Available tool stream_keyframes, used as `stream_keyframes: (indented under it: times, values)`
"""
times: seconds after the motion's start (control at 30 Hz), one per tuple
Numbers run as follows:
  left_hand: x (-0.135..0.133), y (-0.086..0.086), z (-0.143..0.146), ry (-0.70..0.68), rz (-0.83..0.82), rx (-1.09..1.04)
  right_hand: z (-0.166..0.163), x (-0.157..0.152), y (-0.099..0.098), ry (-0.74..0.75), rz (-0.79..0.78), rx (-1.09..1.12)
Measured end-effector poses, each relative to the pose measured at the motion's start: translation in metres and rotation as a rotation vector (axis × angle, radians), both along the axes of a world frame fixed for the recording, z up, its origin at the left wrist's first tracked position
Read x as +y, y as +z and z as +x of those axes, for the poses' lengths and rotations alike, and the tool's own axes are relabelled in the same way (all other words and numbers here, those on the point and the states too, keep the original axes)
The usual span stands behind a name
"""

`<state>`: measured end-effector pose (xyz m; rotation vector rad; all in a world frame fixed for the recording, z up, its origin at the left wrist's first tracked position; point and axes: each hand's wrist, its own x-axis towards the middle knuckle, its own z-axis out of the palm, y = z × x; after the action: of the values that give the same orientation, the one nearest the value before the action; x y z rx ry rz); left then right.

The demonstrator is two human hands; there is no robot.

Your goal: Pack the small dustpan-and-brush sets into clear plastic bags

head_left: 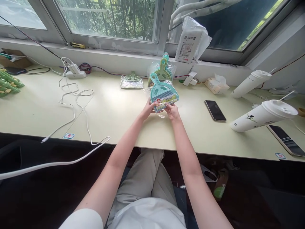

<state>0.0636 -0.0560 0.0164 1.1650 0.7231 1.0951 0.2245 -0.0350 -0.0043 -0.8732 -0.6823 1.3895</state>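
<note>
Both of my hands hold a turquoise mini dustpan and brush set (160, 91) in a clear plastic wrapper, tilted above the table with its handle pointing away from me. My left hand (149, 109) grips its lower left corner. At the lower right edge, my right hand (172, 111) has its fingers closed on the wrapper. Just behind stands a stack of similar green dustpan sets (164, 68), partly hidden by the held one. Another wrapped green dustpan set (132, 82) lies flat to the left, near the wall.
White cables (76, 92) run from a power strip (75, 74) over the table's left side. On the right are a phone (215, 110), a tissue pack (216, 85), two white cups (262, 116) and another phone (287, 140). A packaged box (189, 43) stands on the sill.
</note>
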Motion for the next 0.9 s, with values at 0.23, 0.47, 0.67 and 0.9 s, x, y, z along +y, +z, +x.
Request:
stream_keyframes:
  times: [0.23, 0.47, 0.67, 0.9]
  values:
    - [0.001, -0.004, 0.002, 0.041, -0.014, -0.063, -0.002, -0.003, 0.006, -0.001, 0.022, -0.034]
    - [0.011, -0.007, -0.01, 0.157, -0.116, -0.128, 0.027, -0.012, 0.019, -0.342, -0.058, -0.716]
    - [0.024, -0.005, -0.028, 0.235, -0.223, -0.221, 0.041, -0.017, 0.026, -0.536, 0.571, -1.338]
    - [0.023, -0.005, -0.038, 0.192, -0.311, -0.216, 0.027, -0.016, 0.028, -0.474, 0.734, -1.289]
